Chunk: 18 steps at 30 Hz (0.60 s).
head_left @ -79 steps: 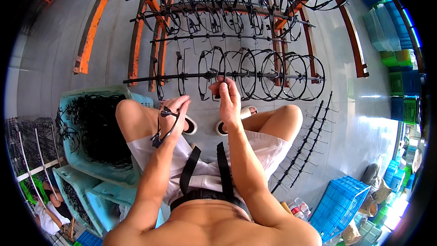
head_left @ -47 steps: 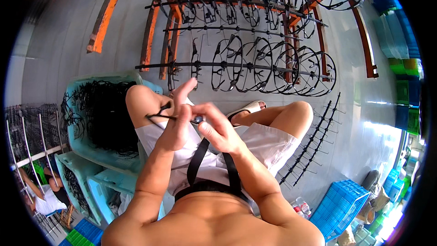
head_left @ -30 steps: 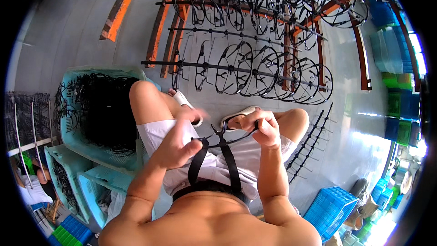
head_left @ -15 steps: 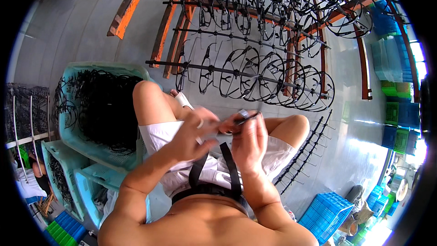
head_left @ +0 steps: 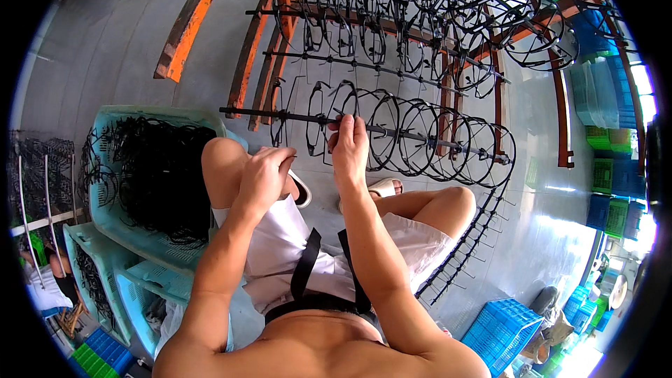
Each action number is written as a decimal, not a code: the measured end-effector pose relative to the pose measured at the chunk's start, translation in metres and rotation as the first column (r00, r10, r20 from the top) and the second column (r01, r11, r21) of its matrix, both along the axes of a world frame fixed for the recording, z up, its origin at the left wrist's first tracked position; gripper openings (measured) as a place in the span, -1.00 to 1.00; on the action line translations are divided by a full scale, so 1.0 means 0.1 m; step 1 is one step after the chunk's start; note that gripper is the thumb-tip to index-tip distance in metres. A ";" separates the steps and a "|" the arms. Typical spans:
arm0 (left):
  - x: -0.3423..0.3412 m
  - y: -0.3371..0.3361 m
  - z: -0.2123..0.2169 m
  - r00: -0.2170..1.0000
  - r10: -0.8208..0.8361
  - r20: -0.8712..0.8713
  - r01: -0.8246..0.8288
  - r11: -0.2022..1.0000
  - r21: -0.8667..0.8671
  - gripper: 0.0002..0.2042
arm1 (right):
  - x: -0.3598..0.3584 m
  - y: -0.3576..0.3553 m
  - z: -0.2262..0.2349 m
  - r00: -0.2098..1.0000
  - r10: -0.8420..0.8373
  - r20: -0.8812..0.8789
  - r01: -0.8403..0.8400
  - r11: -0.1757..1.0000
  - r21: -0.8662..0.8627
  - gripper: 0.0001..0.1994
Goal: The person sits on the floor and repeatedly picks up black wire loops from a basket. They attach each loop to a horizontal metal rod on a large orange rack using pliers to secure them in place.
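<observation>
My right hand (head_left: pixel 350 147) reaches forward to a long black rod (head_left: pixel 392 131), its thumb and fingers pinched on a thin black curved frame (head_left: pixel 343 87) at the rod. More such frames hang along the rod to the right, fanned out like hoops. My left hand (head_left: pixel 264 176) is above my left knee, fingers curled and thumb pressed to them. Whatever lies in its fingertips is too small to make out. On my left, a pale green crate (head_left: pixel 105 203) holds a tangled heap of black frames (head_left: pixel 164 175).
Ahead stands an orange rack (head_left: pixel 248 56) with more rods full of black frames. A bare hooked rod (head_left: pixel 483 224) lies by my right knee. A blue crate (head_left: pixel 500 332) sits at lower right. Further pale green crates (head_left: pixel 98 273) stand at lower left.
Both hands were together over my lap with a small dark thing between them. The right has gone forward to the rod; the left has drawn away to the left.
</observation>
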<state>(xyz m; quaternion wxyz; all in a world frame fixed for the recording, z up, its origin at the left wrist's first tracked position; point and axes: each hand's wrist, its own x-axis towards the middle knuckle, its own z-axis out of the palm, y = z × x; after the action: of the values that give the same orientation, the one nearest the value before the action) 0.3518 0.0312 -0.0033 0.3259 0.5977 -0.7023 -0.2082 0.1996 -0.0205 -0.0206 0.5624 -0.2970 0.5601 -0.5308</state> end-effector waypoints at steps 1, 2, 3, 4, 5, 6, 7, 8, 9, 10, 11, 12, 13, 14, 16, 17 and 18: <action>0.01 0.00 -0.01 1.000 -0.001 -0.011 0.001 1.000 0.015 -0.91 | 0.00 -0.01 -0.01 1.000 0.003 0.025 -0.003 1.000 -0.001 -0.71; 0.00 -0.01 -0.01 1.000 0.002 -0.010 -0.002 1.000 0.017 -0.91 | -0.01 -0.02 0.00 0.999 0.007 0.051 -0.007 1.000 -0.002 -0.71; -0.01 -0.01 0.04 1.000 0.007 -0.008 -0.007 1.000 0.022 -0.91 | -0.01 -0.02 0.00 0.997 0.011 0.076 -0.011 1.000 0.000 -0.71; -0.02 -0.01 0.05 1.000 0.011 -0.007 -0.011 1.000 0.026 -0.92 | 0.00 -0.01 -0.03 0.990 -0.026 0.138 0.025 1.000 0.006 -0.72; -0.01 0.00 0.04 1.000 0.005 -0.001 -0.005 0.999 0.033 -0.91 | 0.00 0.00 -0.03 0.986 -0.031 0.164 0.029 0.999 0.013 -0.72; -0.01 -0.01 0.04 1.000 -0.001 0.005 0.001 0.999 0.036 -0.90 | 0.00 0.01 -0.01 0.981 -0.035 0.189 0.032 0.999 0.015 -0.72; -0.01 -0.02 0.03 1.000 -0.007 0.010 0.007 0.999 0.039 -0.90 | -0.01 0.02 0.02 0.976 -0.039 0.214 0.036 0.999 0.017 -0.73; -0.01 -0.03 0.01 1.000 0.022 -0.021 -0.022 0.999 0.024 -0.89 | -0.02 0.03 0.04 0.973 -0.025 0.230 0.019 0.999 0.030 -0.73; 0.00 -0.03 -0.01 0.997 0.050 -0.051 -0.049 0.999 0.009 -0.88 | -0.02 0.07 0.03 0.970 -0.012 0.241 0.013 1.000 -0.006 -0.72; -0.01 -0.04 -0.02 0.994 0.077 -0.082 -0.077 0.997 -0.003 -0.87 | -0.04 0.11 0.01 0.968 0.002 0.253 0.009 0.999 -0.041 -0.72; 0.00 -0.07 -0.01 0.992 0.079 -0.099 -0.080 0.997 -0.002 -0.87 | -0.05 0.15 -0.01 0.965 0.016 0.263 0.005 0.997 -0.077 -0.72; 0.00 -0.11 0.03 0.990 0.082 -0.117 -0.083 0.997 -0.001 -0.86 | -0.04 0.18 -0.03 0.969 0.011 0.248 0.031 0.986 -0.165 -0.72; -0.01 -0.15 0.05 0.987 0.085 -0.136 -0.086 0.996 0.001 -0.86 | -0.06 0.20 -0.04 0.975 0.001 0.221 0.032 0.988 -0.148 -0.72; 0.00 -0.17 0.01 0.987 0.076 -0.142 -0.080 0.996 -0.023 -0.87 | -0.08 0.23 -0.05 0.981 -0.008 0.194 0.034 0.991 -0.132 -0.71; 0.00 -0.14 0.05 0.990 0.070 -0.121 -0.069 0.998 0.012 -0.88 | -0.11 0.20 -0.05 0.993 -0.049 0.107 0.058 0.995 -0.084 -0.71; 0.00 -0.12 0.06 0.992 0.067 -0.110 -0.064 0.998 0.030 -0.88 | -0.11 0.15 -0.06 0.991 -0.051 0.126 0.059 0.997 -0.058 -0.71; 0.01 -0.10 0.06 0.995 0.056 -0.088 -0.053 0.998 0.030 -0.88 | -0.09 0.08 -0.07 0.987 -0.053 0.149 0.059 0.998 -0.032 -0.71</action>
<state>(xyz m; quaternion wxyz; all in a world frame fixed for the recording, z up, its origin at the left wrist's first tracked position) 0.3528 0.0214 0.0024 0.3543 0.6112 -0.6675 -0.2353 0.1910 -0.0123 -0.0274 0.5818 -0.2512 0.5152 -0.5770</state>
